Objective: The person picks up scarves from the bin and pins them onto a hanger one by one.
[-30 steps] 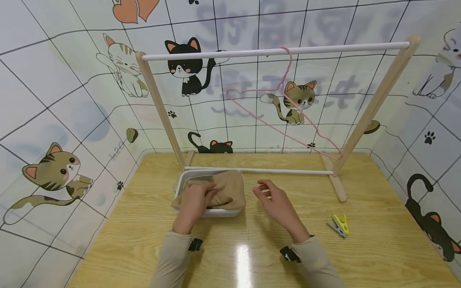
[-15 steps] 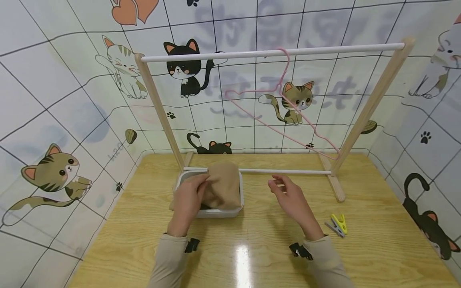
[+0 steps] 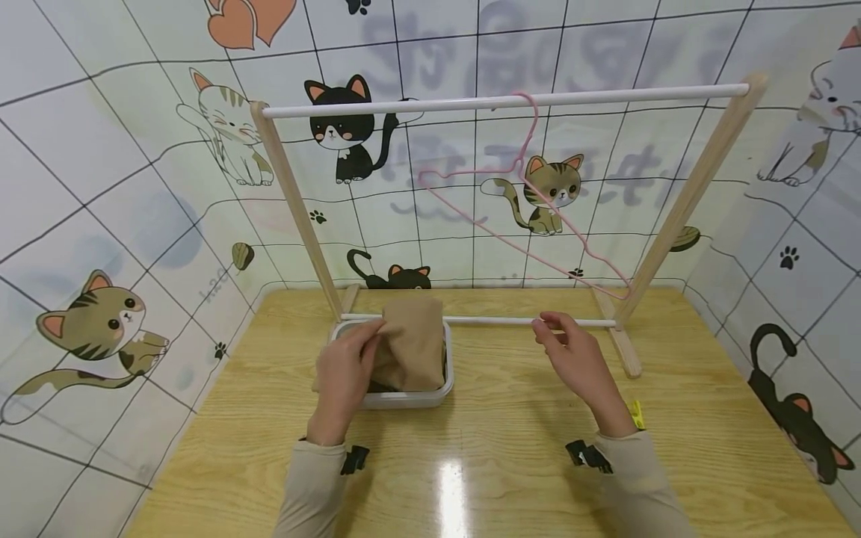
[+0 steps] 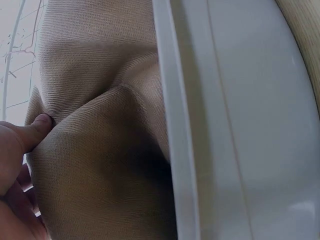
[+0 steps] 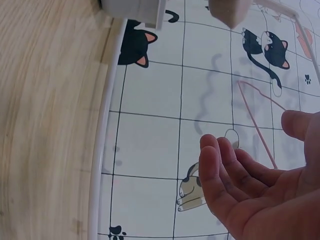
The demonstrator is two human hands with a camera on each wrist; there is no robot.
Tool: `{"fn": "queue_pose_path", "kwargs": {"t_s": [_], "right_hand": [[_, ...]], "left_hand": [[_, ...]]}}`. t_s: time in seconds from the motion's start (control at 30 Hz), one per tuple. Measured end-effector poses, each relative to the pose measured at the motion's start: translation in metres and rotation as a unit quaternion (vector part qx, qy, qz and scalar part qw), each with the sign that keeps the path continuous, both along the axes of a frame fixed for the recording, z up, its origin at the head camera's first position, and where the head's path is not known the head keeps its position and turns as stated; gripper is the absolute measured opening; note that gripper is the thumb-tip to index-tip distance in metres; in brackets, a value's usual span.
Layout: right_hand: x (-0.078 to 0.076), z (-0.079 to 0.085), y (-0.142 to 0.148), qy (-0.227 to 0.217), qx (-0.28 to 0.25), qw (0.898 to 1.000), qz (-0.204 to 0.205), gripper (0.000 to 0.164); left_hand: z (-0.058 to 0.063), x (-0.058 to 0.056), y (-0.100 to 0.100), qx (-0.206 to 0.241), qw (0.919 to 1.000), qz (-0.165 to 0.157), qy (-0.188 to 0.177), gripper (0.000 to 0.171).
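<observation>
A tan ribbed cloth (image 3: pixel 410 347) rises partly out of a white plastic basin (image 3: pixel 410 401). My left hand (image 3: pixel 343 373) pinches the cloth's edge between thumb and fingers; in the left wrist view the thumb (image 4: pixel 37 131) presses into a fold of it, beside the basin wall (image 4: pixel 250 125). To the right of the basin, my right hand (image 3: pixel 575 359) hovers above the table, holding nothing. Its fingers are loosely bent and the thumb stands apart in the right wrist view. A pink hanger (image 3: pixel 518 172) hangs from the rack's top bar behind the hands.
A wooden rack with a white top bar (image 3: pixel 403 105) and a white lower bar (image 3: pixel 498 320) stands along the table's back edge. A yellow clothespin (image 3: pixel 637 415) lies at the right, partly hidden by the right arm. Walls with cat drawings close in the table.
My left hand has drawn the cloth up, so it stands taller over the basin. The right hand has moved right and farther away, now covering part of the clothespins.
</observation>
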State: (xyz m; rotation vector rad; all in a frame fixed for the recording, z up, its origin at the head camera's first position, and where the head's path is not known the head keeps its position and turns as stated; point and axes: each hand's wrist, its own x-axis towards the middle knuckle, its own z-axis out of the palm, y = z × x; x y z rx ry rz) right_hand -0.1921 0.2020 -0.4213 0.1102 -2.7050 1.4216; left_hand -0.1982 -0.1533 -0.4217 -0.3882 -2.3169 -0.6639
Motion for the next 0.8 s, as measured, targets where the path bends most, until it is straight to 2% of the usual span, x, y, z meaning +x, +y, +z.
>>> {"fn": "queue_pose_path", "kwargs": {"t_s": [0.33,0.8], "right_hand": [[-0.001,0.009,0.016,0.007,-0.021,1.000,-0.008,0.071],[-0.003,0.025,0.032,0.010,-0.042,0.998,-0.037,0.070]], "left_hand": [[0.004,0.002,-0.001,0.003,0.9990,-0.006,0.045,0.023],[0.006,0.002,-0.003,0.006,0.9986,-0.017,0.049,0.025]]}}
